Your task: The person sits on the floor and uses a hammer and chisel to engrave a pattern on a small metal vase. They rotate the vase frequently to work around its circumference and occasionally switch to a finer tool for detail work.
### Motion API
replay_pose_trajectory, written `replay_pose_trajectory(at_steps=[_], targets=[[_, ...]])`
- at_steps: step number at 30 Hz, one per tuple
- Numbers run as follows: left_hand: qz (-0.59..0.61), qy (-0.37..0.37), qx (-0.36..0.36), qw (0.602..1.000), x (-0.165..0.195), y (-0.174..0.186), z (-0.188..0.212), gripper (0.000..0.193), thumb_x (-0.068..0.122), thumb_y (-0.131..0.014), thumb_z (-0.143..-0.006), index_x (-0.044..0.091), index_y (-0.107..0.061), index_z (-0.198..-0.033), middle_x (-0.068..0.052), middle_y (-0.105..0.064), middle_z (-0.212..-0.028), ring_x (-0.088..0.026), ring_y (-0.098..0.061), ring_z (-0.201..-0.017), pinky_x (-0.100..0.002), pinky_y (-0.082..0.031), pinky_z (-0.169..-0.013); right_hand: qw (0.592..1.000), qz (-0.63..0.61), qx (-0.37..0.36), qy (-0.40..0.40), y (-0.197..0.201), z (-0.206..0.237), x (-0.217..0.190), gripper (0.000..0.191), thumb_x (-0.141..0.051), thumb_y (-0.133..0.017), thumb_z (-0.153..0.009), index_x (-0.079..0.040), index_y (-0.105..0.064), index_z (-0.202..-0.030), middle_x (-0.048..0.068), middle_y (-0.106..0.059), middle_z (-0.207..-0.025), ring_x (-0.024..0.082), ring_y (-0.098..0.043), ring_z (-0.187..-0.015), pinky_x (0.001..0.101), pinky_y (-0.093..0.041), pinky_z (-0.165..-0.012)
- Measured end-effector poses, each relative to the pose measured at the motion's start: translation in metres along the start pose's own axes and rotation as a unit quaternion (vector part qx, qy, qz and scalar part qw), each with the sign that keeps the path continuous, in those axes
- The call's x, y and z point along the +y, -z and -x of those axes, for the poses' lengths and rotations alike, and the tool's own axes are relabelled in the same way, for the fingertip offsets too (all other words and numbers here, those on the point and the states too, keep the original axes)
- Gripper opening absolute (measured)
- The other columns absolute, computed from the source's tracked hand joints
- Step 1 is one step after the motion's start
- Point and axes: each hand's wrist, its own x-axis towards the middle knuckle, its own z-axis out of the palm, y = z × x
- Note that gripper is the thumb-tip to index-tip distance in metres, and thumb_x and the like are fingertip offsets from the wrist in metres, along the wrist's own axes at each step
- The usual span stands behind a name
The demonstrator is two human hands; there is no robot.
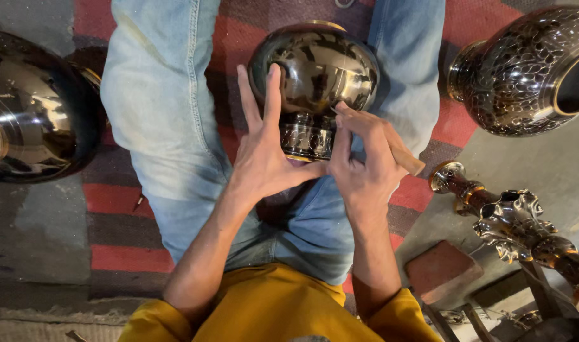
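A shiny dark metal vase (318,69) with a brass rim lies on its side between my legs in light blue jeans. Its neck (307,136), cut with a pattern, points toward me. My left hand (264,149) rests flat against the vase's left side, fingers spread, thumb under the neck. My right hand (365,161) grips a thin wooden-handled engraving tool (400,155); its tip touches the vase just above the neck.
A large plain dark metal pot (36,107) lies at the left. An engraved vase (530,69) lies at the upper right. An ornate metal stand (511,221) and a brick-red block (443,271) are at the lower right. A red and dark striped rug (121,253) covers the floor.
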Motion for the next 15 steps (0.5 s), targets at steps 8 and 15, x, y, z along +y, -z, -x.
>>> replay_pose_trajectory(at_steps=[8,15], targets=[[0.067,-0.035,-0.030,0.997,-0.017,0.001,0.001,0.143,0.041,-0.098,-0.080,0.021,0.012,-0.169,-0.034,0.033,-0.164,-0.055,-0.024,-0.158,-0.052,-0.054,-0.109,1.000,-0.014,0.025,-0.006,-0.008,-0.005,0.003,0.021,0.014,-0.075,-0.097,-0.001,-0.063,-0.105,0.012,-0.075,-0.106,0.023,-0.078,-0.100,0.0294,-0.061,-0.088],[0.159,0.038,-0.046,0.985,-0.009,0.002,-0.002,0.133,0.029,-0.091,-0.083,0.020,0.015,-0.163,-0.030,0.036,-0.163,-0.051,-0.018,-0.158,-0.040,-0.063,-0.091,0.999,0.017,0.001,0.027,-0.004,-0.008,0.000,0.020,0.015,-0.075,-0.091,-0.001,-0.066,-0.099,0.012,-0.077,-0.105,0.024,-0.077,-0.100,0.0327,-0.062,-0.090]])
